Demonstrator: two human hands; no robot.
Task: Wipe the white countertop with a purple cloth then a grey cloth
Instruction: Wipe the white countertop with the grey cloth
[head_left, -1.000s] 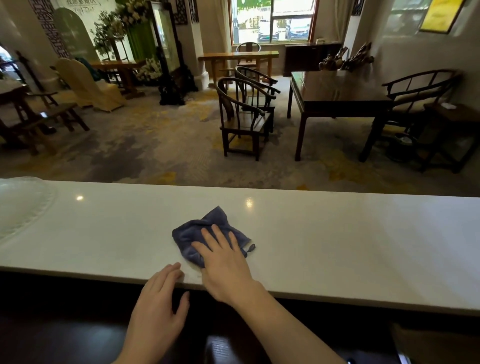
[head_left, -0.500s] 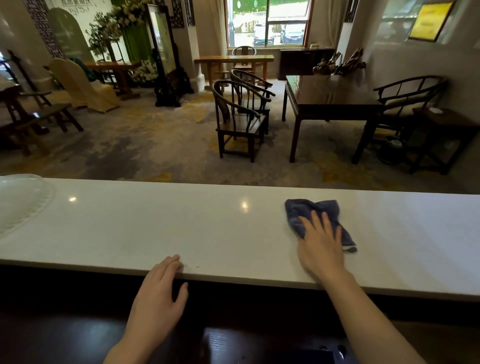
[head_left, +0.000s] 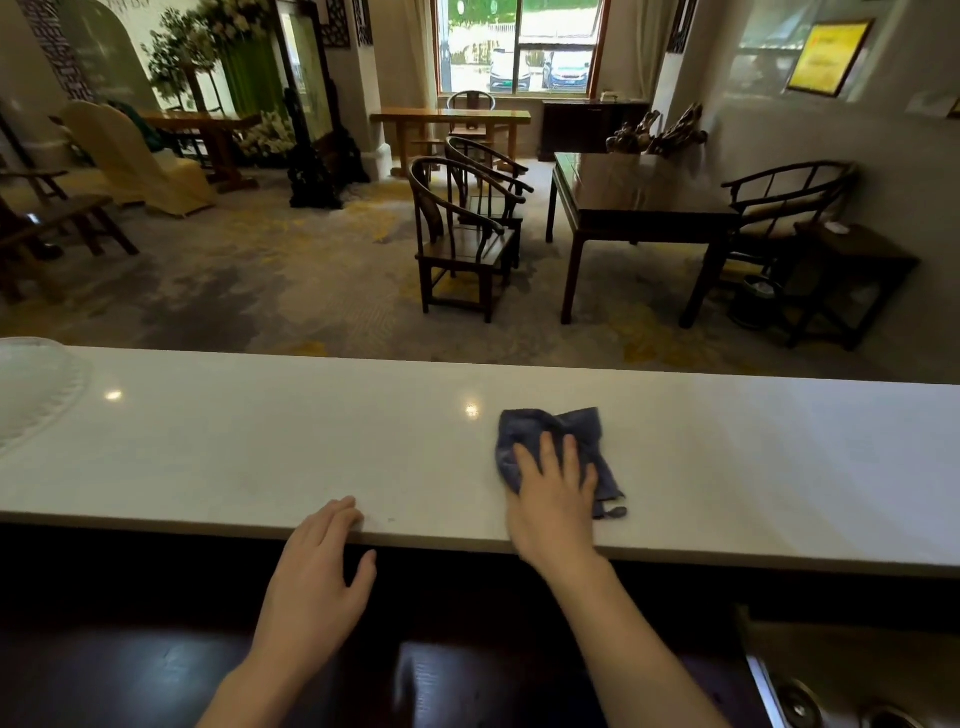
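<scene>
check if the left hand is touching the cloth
Apart. The head view shows the left hand on the counter edge, with bare white surface between it and the cloth.

Single head view — forward and down (close) over countertop (head_left: 218, 457)

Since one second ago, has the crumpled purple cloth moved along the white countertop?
Yes. The purple cloth slid rightward under the right hand, past the light glare on the countertop.

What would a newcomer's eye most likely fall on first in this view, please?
Probably the dark purple cloth against the white countertop, pressed flat under the right hand just right of centre. Next, the left hand resting its fingertips on the counter's near edge, and the dark wooden chairs beyond.
</scene>
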